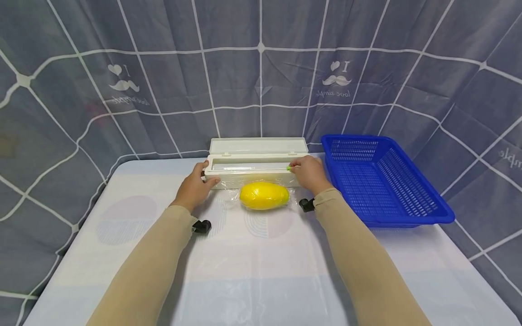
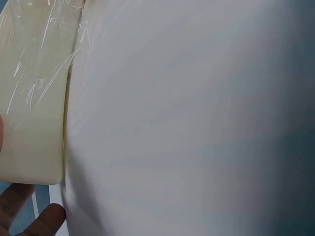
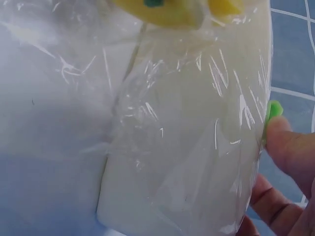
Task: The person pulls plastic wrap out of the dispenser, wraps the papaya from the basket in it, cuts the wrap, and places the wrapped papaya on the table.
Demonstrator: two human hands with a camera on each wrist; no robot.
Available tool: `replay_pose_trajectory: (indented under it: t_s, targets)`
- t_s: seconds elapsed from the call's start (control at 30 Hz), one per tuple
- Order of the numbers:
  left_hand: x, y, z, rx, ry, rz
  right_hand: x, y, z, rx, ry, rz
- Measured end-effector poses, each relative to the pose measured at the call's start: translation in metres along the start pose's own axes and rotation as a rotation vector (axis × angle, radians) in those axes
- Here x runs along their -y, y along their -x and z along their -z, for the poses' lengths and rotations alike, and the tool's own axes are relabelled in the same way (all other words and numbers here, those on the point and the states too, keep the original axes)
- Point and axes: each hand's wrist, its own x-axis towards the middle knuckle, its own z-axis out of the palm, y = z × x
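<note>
A long white cling film dispenser [image 1: 228, 178] lies across the far part of the table, its lid [image 1: 258, 145] raised at the back. My left hand [image 1: 192, 188] grips its left end, thumb at the front. At the right end, my right hand [image 1: 311, 174] pinches a small green slider cutter [image 1: 289, 168] on the front edge. Clear cling film [image 3: 172, 132] hangs over the dispenser's front in the right wrist view. Just in front sits a yellow melon-like fruit [image 1: 264, 195] with shiny film about it. How far the film wraps underneath is hidden.
A blue plastic basket [image 1: 408, 221] stands to the right, close to my right forearm. The table [image 1: 228, 280] has a pale patterned cover. Behind it and at both sides hangs a grey curtain [image 1: 232, 81] with white lines.
</note>
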Motion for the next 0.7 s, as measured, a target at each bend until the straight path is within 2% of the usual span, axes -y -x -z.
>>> replay_pose_trajectory:
  t_s: [0.1,0.3,0.43,0.53,0.7]
  targets:
    - [-0.001,-0.001,-0.002,0.004,0.001,-0.002,-0.004,0.002,0.003,-0.028,0.020,0.019]
    - [-0.001,-0.002,-0.001,0.009,-0.004,-0.002,-0.013,0.005,0.002,-0.104,0.027,-0.026]
    - [0.000,-0.002,0.001,0.009,0.001,0.000,-0.015,0.007,-0.003,-0.206,0.066,-0.003]
    - [-0.001,-0.001,0.001,0.011,0.006,-0.004,-0.015,0.011,-0.004,-0.274,0.088,-0.024]
    - [-0.001,-0.001,0.002,0.011,0.000,-0.002,-0.013,0.018,-0.004,-0.317,0.075,-0.058]
